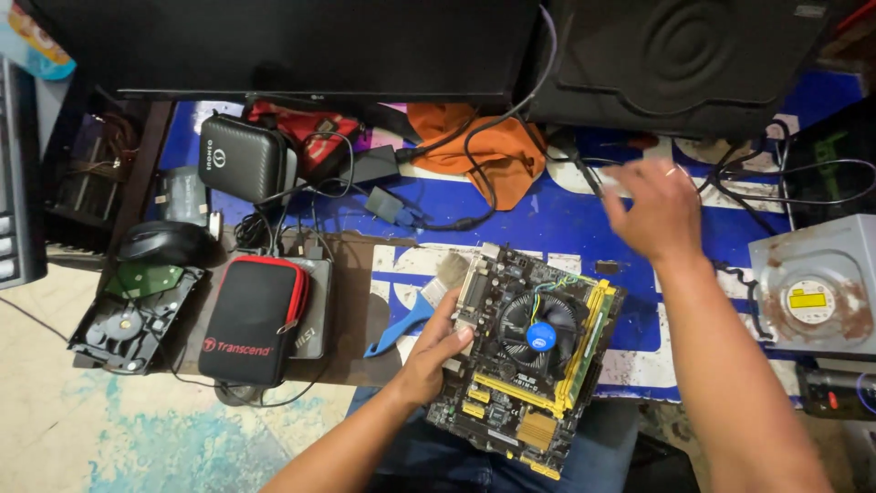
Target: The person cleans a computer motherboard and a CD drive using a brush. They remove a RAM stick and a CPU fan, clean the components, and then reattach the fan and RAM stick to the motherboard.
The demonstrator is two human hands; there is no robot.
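The head camera looks down on a computer circuit board (534,351), held over the person's lap at the near edge of the counter (557,228). The left hand (429,351) grips the board's left edge, fingers (453,340) curled tightly around it and thumb on top. A round fan with a blue centre (540,333) sits in the middle of the board. Just left of the board, partly behind the left hand, lies a brush with a blue handle (415,310). Farther left of the board are a black pouch with red trim (254,319) and an opened hard drive (135,315).

Beyond the board, the right hand (655,212) is blurred in motion above the counter, with something pale (620,181) at its fingertips; I cannot tell how firmly it is held. Farther back lie an orange cloth (493,141) and black cables (474,155).

The step in hand appears to be steadying the board while the right hand fetches something from behind it.
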